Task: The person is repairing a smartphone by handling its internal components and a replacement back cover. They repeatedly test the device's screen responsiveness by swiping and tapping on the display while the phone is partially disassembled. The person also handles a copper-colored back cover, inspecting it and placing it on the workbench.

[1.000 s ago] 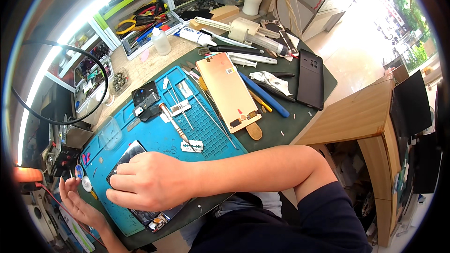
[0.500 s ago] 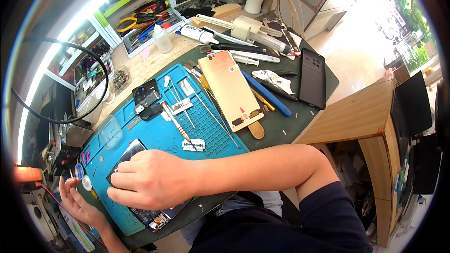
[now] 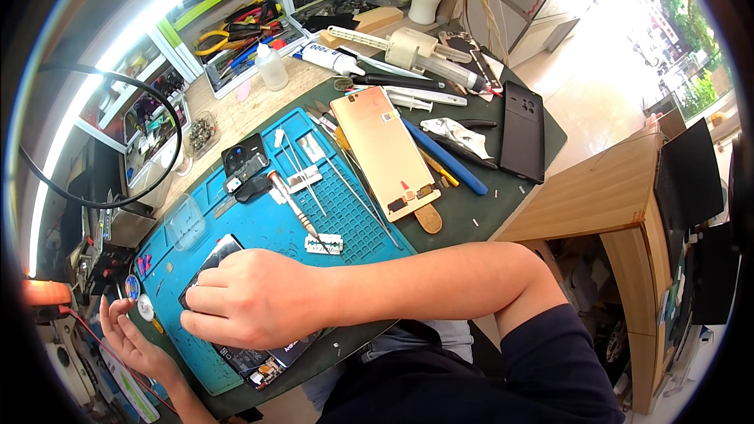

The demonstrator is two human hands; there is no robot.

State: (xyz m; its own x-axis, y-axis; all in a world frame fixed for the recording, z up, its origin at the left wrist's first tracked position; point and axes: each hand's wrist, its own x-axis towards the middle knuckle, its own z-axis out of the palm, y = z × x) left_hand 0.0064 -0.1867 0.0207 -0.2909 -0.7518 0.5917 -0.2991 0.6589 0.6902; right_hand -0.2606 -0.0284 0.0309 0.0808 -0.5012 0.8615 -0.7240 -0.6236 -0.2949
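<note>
My right hand (image 3: 255, 298) is closed, knuckles up, over an opened phone (image 3: 228, 245) on the blue repair mat (image 3: 177, 357). It covers the phone's middle; whatever its curled fingers grip is hidden. Below the hand, the phone's bare circuitry (image 3: 267, 373) and a dark panel (image 3: 298, 348) show. Off the mat's left side, my left hand (image 3: 133, 341) is open, fingers loosely bent and apart, with nothing in it. Beyond the right hand lie a razor blade (image 3: 323, 244), a precision screwdriver (image 3: 292, 204) with its tip close to the blade, and metal tweezers (image 3: 302, 165).
A gold phone screen panel (image 3: 385, 149), a black phone case (image 3: 522, 129), a blue pen-shaped tool (image 3: 448, 157) and a large syringe (image 3: 420, 51) lie farther right. A dropper bottle (image 3: 271, 67) and a glue tube (image 3: 326, 57) stand near the shelves. A black cable loop (image 3: 179, 133) hangs at left.
Almost nothing differs. The camera's view has shifted very slightly, while both hands keep their places and poses.
</note>
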